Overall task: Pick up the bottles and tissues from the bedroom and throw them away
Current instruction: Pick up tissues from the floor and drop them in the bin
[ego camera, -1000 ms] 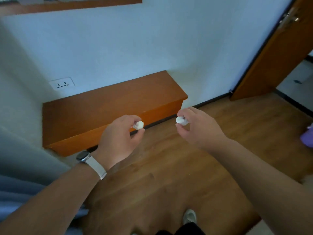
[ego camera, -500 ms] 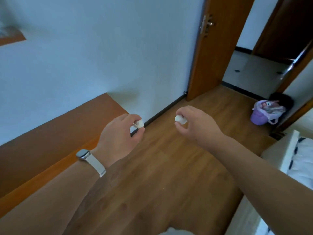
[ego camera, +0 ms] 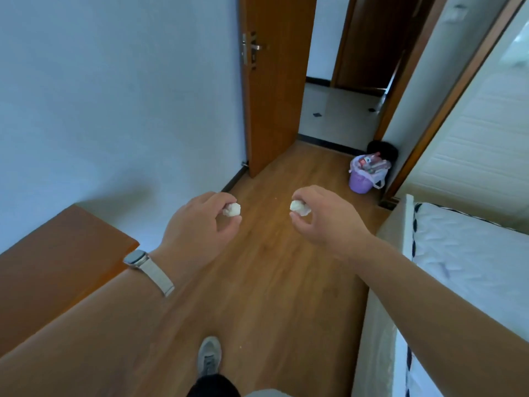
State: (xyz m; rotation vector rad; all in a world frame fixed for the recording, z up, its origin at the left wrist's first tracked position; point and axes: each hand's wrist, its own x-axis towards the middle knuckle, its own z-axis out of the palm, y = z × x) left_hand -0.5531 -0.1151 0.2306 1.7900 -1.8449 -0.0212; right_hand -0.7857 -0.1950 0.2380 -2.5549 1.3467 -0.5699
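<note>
My left hand (ego camera: 197, 224) pinches a small crumpled white tissue (ego camera: 232, 210) between thumb and fingertips, held out over the wooden floor. My right hand (ego camera: 323, 216) pinches a second crumpled tissue (ego camera: 299, 207) the same way, a hand's width to the right. Farther ahead on the right, by the wall beside the doorway, stands a purple waste bin (ego camera: 361, 183) lined with a white bag and filled with plastic bottles (ego camera: 372, 163). Both hands are well short of the bin.
A low orange wooden bench (ego camera: 57, 267) runs along the left wall. A bed with a white mattress (ego camera: 472, 267) lies on the right. An open wooden door (ego camera: 274, 81) leads to a tiled hallway. My grey shoe (ego camera: 209, 359) is on the floor below.
The view has swung right from the bench toward the doorway, bringing the bin and bed into sight. Both hands keep holding their tissues in the same pose.
</note>
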